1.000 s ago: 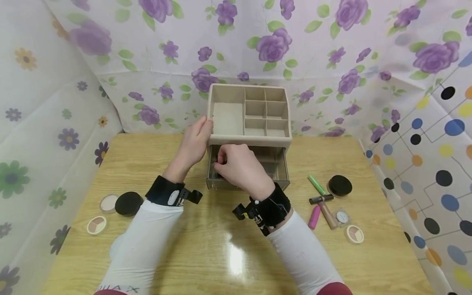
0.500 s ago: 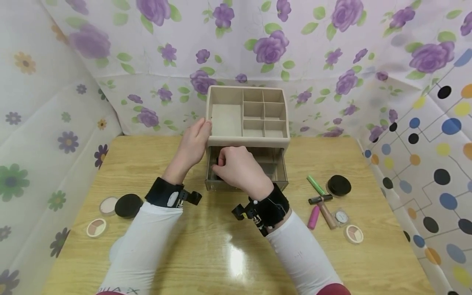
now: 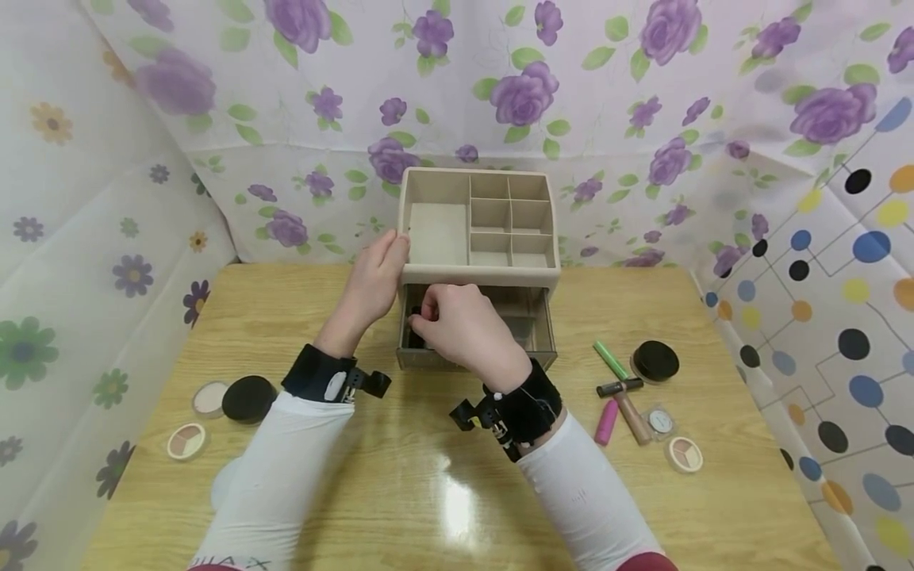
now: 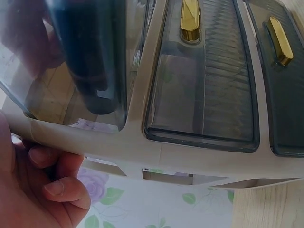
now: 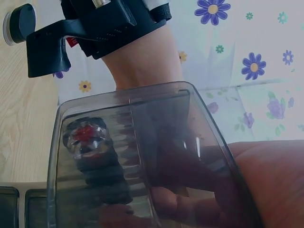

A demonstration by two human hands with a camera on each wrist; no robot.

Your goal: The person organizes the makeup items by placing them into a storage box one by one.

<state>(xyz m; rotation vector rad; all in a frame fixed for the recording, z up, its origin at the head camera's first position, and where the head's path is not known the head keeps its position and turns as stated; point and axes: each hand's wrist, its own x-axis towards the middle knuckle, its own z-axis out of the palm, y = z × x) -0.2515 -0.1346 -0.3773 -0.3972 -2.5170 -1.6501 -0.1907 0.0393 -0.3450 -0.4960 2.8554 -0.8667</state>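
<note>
A beige makeup organizer (image 3: 481, 275) stands at the back of the table with its see-through top drawer (image 3: 543, 321) pulled out. My left hand (image 3: 374, 274) holds the organizer's upper left side; its curled fingers (image 4: 66, 190) show beside that wall in the left wrist view. My right hand (image 3: 471, 325) reaches down into the drawer's left part, fingers bent. Its fingertips are at a dark tube (image 3: 416, 337), seen through the drawer wall with a clear, red-centred end (image 5: 85, 135) in the right wrist view. The grip itself is partly hidden behind the tinted plastic.
To the right lie a green tube (image 3: 611, 360), a black compact (image 3: 655, 361), a pink tube (image 3: 606, 422), a black-capped brown tube (image 3: 634, 416), a small clear case (image 3: 660, 421) and a three-colour palette (image 3: 685, 454). On the left are a black lid (image 3: 249, 399) and another palette (image 3: 187, 440).
More of the dark tube shows beside my right fingertips, which have shifted very slightly left. My left hand stays on the organizer. The head view has tilted a little.
</note>
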